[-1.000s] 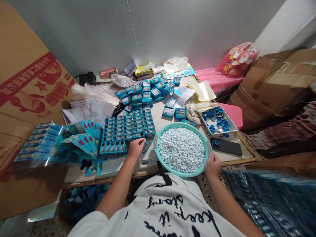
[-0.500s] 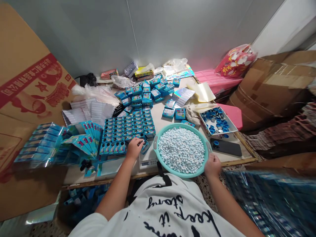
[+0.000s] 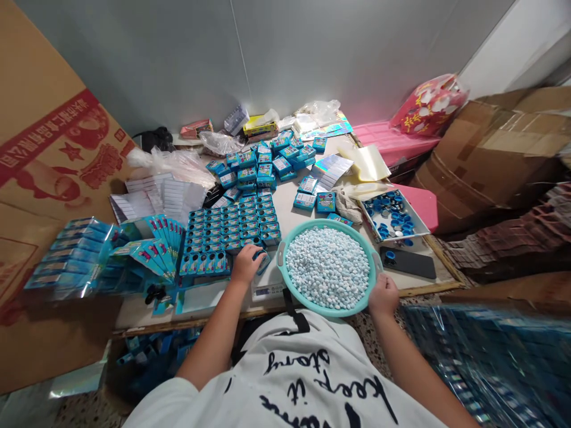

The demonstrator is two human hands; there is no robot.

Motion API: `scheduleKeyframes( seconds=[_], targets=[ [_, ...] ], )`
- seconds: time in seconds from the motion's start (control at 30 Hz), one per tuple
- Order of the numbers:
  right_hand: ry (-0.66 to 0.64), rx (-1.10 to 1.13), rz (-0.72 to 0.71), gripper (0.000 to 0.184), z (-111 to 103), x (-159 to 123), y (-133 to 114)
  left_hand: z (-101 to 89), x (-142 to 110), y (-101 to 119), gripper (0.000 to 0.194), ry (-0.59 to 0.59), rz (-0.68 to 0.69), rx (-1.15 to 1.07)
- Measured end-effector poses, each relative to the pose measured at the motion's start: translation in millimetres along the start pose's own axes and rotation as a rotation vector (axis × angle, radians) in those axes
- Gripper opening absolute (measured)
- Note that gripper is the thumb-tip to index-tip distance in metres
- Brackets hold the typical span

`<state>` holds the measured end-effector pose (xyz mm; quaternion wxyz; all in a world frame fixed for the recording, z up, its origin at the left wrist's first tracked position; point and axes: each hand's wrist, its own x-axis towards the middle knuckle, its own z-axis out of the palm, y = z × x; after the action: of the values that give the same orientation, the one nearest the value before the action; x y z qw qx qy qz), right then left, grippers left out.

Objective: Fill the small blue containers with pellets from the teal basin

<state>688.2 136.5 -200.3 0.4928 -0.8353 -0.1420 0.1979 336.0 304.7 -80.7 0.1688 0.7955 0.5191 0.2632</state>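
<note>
My left hand [image 3: 246,263] is closed around the near side of a small blue box [image 3: 264,261], beside the front of the rows; its fingertips are partly hidden. My right hand [image 3: 384,295] grips the right handle of a round turquoise basin [image 3: 284,274], which is full of small pale blue and white candies [image 3: 328,268]. The basin rests at the table's front edge, against my shirt. Left of it stand rows of small blue boxes [image 3: 229,229] with round dark openings facing up. A small white digital scale [image 3: 263,292] lies between my left hand and the basin.
Blue boxes [image 3: 263,169] lie in a loose pile farther back. At right are a tray of blue caps [image 3: 390,217] and a dark phone [image 3: 413,265]. Folded blue cartons [image 3: 154,258] fan out at left. Large cardboard boxes [image 3: 49,160] flank the table [image 3: 285,202].
My left hand has shifted slightly, its fingers now curled over the small blue box where a fingertip pinch showed before. My right hand keeps its grip on the basin.
</note>
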Motion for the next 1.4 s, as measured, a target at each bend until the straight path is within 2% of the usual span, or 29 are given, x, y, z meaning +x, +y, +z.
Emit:
scheduleKeyframes(
  seconds=[0.17, 0.33, 0.57, 0.87, 0.97, 1.07, 1.2, 1.23, 1.3, 1.4],
  targets=[
    [0.006, 0.008, -0.002, 0.042, 1.3, 0.5, 0.4, -1.9, -2.4, -1.6, 0.027, 0.151, -0.074, -0.007],
    [0.011, 0.028, -0.007, 0.042, 2.2, 1.4, 1.2, -19.9, -3.8, -13.7, 0.031, 0.279, -0.203, 0.019],
    [0.008, 0.050, -0.013, 0.037, 1.7, 0.5, 0.8, -44.7, -14.2, -30.6, 0.030, 0.341, -0.297, 0.060],
    [0.004, 0.049, -0.008, 0.035, 2.6, 0.8, 3.1, -53.1, -19.4, -31.7, 0.032, 0.349, -0.343, 0.066],
    [0.002, 0.047, -0.010, 0.036, 3.0, 0.9, 3.2, -50.8, -19.1, -31.4, 0.036, 0.316, -0.349, 0.056],
    [0.000, 0.042, -0.016, 0.036, 2.8, 0.9, 2.6, -38.6, -23.2, -31.6, 0.043, 0.216, -0.356, 0.026],
    [0.008, 0.033, -0.014, 0.038, 2.3, 1.0, 1.9, -10.2, -33.1, -30.9, 0.072, 0.011, -0.351, -0.009],
    [0.006, 0.032, -0.013, 0.039, 2.2, 0.9, 1.6, -3.7, -34.7, -29.8, 0.072, -0.039, -0.343, -0.010],
    [0.002, 0.032, -0.012, 0.041, 2.1, 0.5, 0.6, 4.9, -35.2, -25.1, 0.059, -0.121, -0.316, -0.001],
    [-0.005, 0.036, -0.012, 0.042, 1.6, -0.6, -1.6, 6.1, -29.7, -7.8, 0.039, -0.188, -0.222, 0.039]
  ],
)
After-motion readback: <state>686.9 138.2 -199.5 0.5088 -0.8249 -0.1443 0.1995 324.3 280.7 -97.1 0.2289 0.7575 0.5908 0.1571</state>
